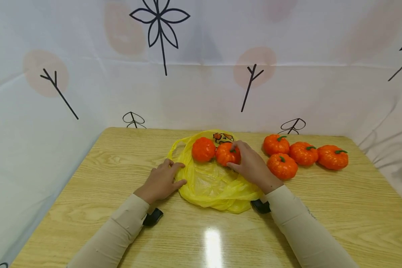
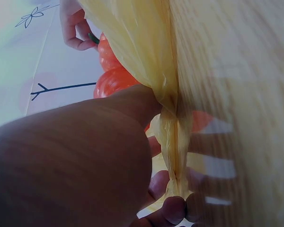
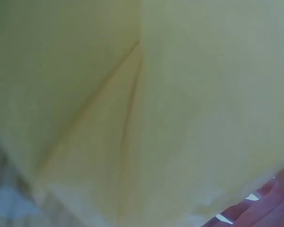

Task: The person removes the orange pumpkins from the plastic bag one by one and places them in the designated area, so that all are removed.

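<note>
A thin yellow plastic bag (image 1: 207,182) lies spread on the table with two small orange toy pumpkins on it, one on the left (image 1: 203,149) and one on the right (image 1: 226,154). My right hand (image 1: 252,163) grips the right pumpkin, thumb at its near side and fingers by its green stem. At the bag's left edge rests my left hand (image 1: 162,180), thumb and fingers spread against the plastic. In the left wrist view, the bag's edge (image 2: 146,42) passes beside the thumb and fingers. Yellow plastic (image 3: 180,104) fills most of the right wrist view, hiding the pumpkin.
To the right of the bag, several more orange pumpkins (image 1: 283,166) sit grouped on the wooden table (image 1: 97,178). A white patterned cloth (image 1: 201,93) hangs behind the table's far edge. Black wrist devices (image 1: 153,217) show under both forearms.
</note>
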Tool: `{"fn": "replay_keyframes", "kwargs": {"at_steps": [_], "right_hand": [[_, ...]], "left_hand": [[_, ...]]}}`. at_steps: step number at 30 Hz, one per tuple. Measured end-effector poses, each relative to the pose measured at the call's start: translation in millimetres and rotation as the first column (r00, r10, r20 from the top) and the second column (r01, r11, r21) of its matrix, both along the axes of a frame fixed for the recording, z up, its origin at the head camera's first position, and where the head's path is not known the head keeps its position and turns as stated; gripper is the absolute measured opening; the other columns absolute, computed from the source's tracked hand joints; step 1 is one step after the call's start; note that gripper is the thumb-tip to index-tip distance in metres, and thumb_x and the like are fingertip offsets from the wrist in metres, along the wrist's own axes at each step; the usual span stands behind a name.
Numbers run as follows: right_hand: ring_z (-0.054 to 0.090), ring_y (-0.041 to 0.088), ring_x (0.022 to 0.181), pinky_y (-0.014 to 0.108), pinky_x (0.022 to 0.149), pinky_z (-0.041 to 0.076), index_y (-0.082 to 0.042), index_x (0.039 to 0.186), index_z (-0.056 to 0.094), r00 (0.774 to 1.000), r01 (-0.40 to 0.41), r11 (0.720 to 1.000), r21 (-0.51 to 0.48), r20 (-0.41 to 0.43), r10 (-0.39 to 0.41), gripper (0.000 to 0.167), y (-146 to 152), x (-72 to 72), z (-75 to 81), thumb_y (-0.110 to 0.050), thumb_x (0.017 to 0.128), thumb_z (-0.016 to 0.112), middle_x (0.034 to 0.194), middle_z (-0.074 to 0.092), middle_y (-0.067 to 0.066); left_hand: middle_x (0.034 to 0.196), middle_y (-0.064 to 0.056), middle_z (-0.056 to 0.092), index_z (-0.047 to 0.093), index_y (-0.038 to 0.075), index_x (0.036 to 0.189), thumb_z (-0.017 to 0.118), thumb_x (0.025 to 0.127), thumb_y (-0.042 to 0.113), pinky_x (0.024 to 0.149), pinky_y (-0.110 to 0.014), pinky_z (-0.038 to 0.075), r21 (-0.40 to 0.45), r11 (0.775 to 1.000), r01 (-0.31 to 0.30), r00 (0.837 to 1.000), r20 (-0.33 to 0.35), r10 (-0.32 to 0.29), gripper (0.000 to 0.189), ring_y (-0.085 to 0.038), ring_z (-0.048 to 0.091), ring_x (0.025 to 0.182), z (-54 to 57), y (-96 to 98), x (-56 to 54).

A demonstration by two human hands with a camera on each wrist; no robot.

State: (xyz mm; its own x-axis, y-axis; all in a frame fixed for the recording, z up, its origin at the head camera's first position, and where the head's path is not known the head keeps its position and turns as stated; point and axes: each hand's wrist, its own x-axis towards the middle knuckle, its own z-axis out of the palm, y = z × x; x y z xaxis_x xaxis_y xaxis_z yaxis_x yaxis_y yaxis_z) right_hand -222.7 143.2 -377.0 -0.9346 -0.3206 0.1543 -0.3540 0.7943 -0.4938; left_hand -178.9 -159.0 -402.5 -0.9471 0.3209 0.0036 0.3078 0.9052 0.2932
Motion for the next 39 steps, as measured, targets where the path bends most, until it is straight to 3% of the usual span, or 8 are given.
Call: {"fn": "replay_keyframes", "kwargs": {"at_steps": [6,12,17,27,39], "right_hand": [[0.055,0.027,0.09,0.044,0.087,0.052,-0.007,0.134,0.045,0.999,0.017,1.0,-0.012,-0.029,-0.017,0.059,2,6.1,4.3,-0.028,0.089,0.078,0.134,0.055,0.016],[0.059,0.033,0.112,0.049,0.099,0.05,-0.005,0.138,0.045,0.997,0.018,1.0,-0.022,-0.08,-0.019,0.063,4,15.0,7.2,-0.027,0.089,0.078,0.137,0.054,0.017],[0.057,0.037,0.124,0.052,0.102,0.048,-0.003,0.135,0.048,0.988,0.015,1.0,-0.021,-0.151,-0.018,0.061,10,23.0,8.3,-0.025,0.087,0.079,0.14,0.054,0.018],[0.056,0.041,0.124,0.057,0.101,0.046,-0.004,0.13,0.05,0.98,0.035,0.999,-0.013,-0.195,-0.037,0.057,23,37.6,13.0,-0.024,0.086,0.081,0.15,0.048,0.016],[0.06,0.04,0.115,0.053,0.093,0.051,-0.004,0.123,0.052,0.954,0.032,0.999,-0.023,-0.298,-0.037,0.055,37,52.2,12.7,-0.022,0.083,0.084,0.146,0.052,0.015]], "left_hand": [[0.128,-0.011,0.052,0.052,0.024,0.142,0.064,0.095,0.049,0.09,-0.051,0.044,0.002,1.0,0.007,1.0,0.001,-0.007,0.054,-0.03,0.055,0.113,0.9,1.1,0.7],[0.128,-0.011,0.053,0.053,0.023,0.141,0.064,0.096,0.048,0.088,-0.05,0.045,0.008,1.0,0.016,1.0,-0.01,-0.016,0.053,-0.03,0.056,0.112,-0.3,0.1,0.2],[0.127,-0.011,0.053,0.053,0.022,0.14,0.064,0.095,0.048,0.087,-0.051,0.045,0.005,1.0,0.016,1.0,-0.02,-0.016,0.053,-0.03,0.056,0.111,-1.4,-0.4,-0.3],[0.127,-0.011,0.053,0.053,0.023,0.141,0.065,0.095,0.048,0.088,-0.052,0.045,0.004,1.0,0.012,1.0,-0.018,-0.011,0.053,-0.029,0.056,0.111,-2.0,-0.1,-0.7],[0.127,-0.012,0.053,0.053,0.022,0.141,0.065,0.095,0.047,0.088,-0.052,0.045,0.005,1.0,0.016,1.0,-0.015,-0.016,0.053,-0.03,0.057,0.111,-1.3,0.2,-0.2]]}}
